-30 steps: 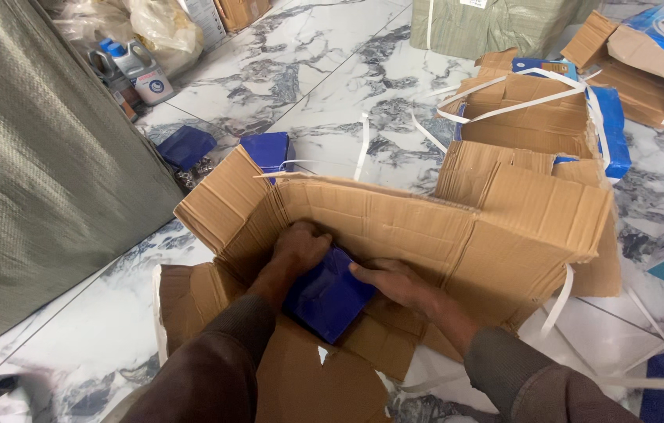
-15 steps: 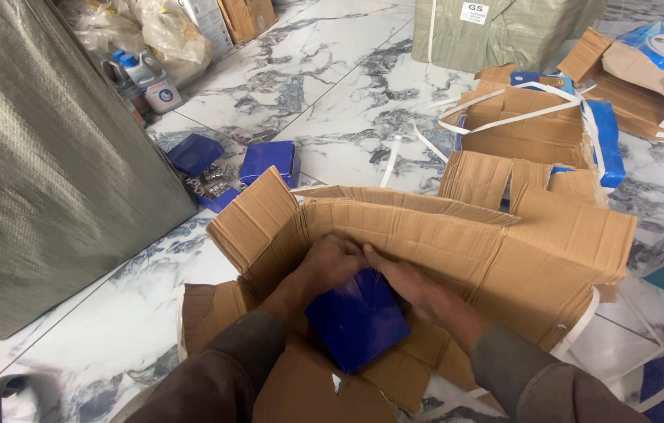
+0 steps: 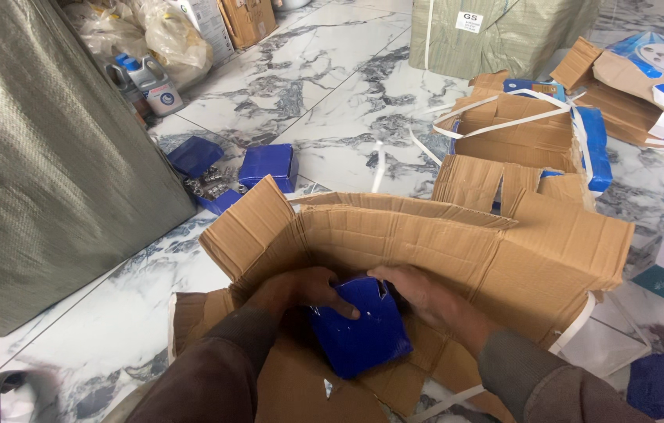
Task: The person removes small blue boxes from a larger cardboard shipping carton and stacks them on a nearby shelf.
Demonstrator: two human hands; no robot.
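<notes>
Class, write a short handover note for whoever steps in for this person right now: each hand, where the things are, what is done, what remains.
Left hand: grips the small glossy blue box from its left, fingers on top.
Right hand: holds the box's upper right edge.
The box sits in the opened brown cardboard carton on the marble floor.
Done: carton flaps open.
Left: box not yet lifted out; two similar blue boxes lie on the floor.
</notes>
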